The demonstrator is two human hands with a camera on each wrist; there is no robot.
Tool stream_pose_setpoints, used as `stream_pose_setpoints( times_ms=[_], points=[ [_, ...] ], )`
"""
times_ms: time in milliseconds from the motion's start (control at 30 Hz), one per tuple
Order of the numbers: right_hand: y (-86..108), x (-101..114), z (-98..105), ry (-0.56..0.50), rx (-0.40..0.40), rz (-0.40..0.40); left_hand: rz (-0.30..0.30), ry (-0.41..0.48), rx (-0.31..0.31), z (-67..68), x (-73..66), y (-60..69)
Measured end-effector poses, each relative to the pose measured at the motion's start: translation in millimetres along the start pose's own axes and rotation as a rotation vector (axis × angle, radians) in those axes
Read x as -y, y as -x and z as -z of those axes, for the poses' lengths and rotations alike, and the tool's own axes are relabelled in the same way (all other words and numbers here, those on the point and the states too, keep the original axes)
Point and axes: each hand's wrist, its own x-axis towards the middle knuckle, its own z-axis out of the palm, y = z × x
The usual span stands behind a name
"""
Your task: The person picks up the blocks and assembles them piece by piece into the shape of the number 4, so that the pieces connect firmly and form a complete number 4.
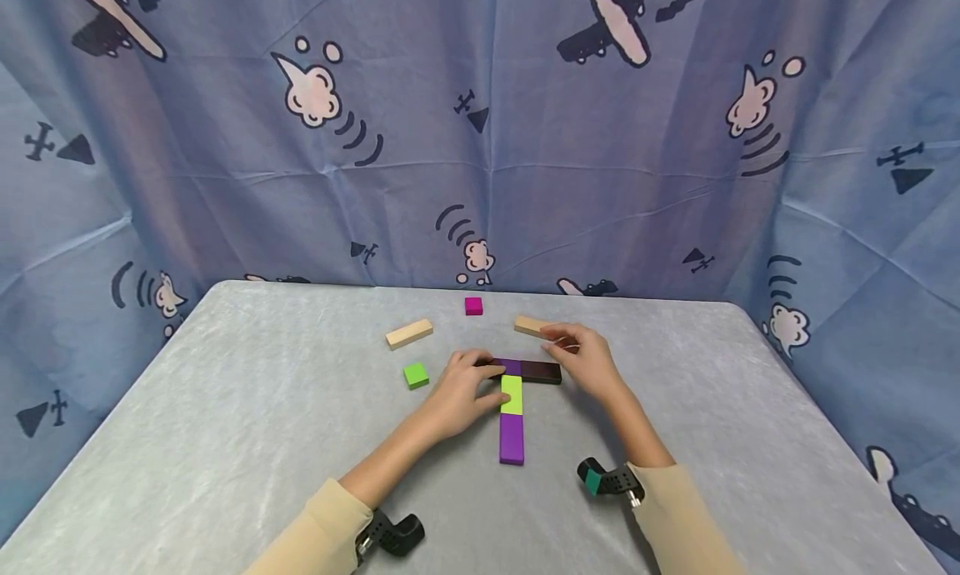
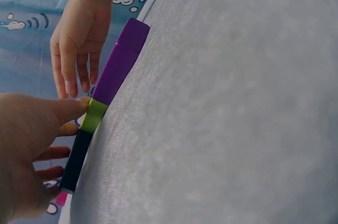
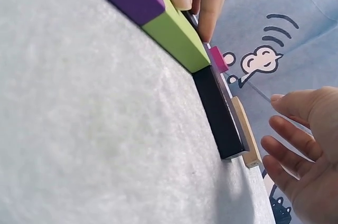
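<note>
Several blocks form a T on the table. Its stem is a purple block [image 1: 512, 440] and a yellow-green block [image 1: 512, 395]; its crossbar has a small purple block [image 1: 512, 367] between dark blocks, the right dark block [image 1: 542, 372] fully seen. My left hand [image 1: 461, 396] rests at the junction, thumb at the yellow-green block and fingers over the left dark block, which it mostly hides. My right hand [image 1: 588, 362] hovers right of the crossbar, fingertips near a wooden block [image 1: 529, 326]. In the right wrist view, those fingers are loosely extended, apart from the wooden block [image 3: 245, 131].
Another wooden block [image 1: 409, 333] lies at an angle on the back left, with a bright green block [image 1: 416, 376] in front of it. A magenta block [image 1: 473, 306] sits near the far edge of the grey table [image 1: 247, 408]. Behind hangs a blue patterned curtain [image 1: 420, 125].
</note>
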Motion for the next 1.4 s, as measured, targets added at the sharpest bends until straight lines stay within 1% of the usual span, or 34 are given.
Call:
stream_pose_setpoints(
  times_ms=[400,567,700,933,1133,1400],
  points=[
    [-11.6,-6.8,-2.2,0.045,-0.003,-0.030,0.003,0.003,0.007,0.2,0.5,-0.1],
    [-16.2,-10.8,-3.6,0.029,-0.029,-0.037,0.002,0.004,0.006,0.2,0.3,-0.1],
    [-21.5,-11.8,-3.4,0.032,-0.033,-0.052,-0.001,0.008,0.001,0.0,0.7,-0.1],
    [-30.3,-8.7,-0.3,0.067,-0.020,-0.075,-0.002,0.009,-0.004,-0.1,1.4,-0.5],
    [-37.0,-10.9,2.1,0.091,0.012,-0.113,-0.003,0.023,-0.008,-0.3,1.9,-0.5],
    [-44.6,-16.1,3.5,0.089,0.051,-0.180,-0.001,0.025,-0.009,-0.3,1.5,-0.5]
  ],
)
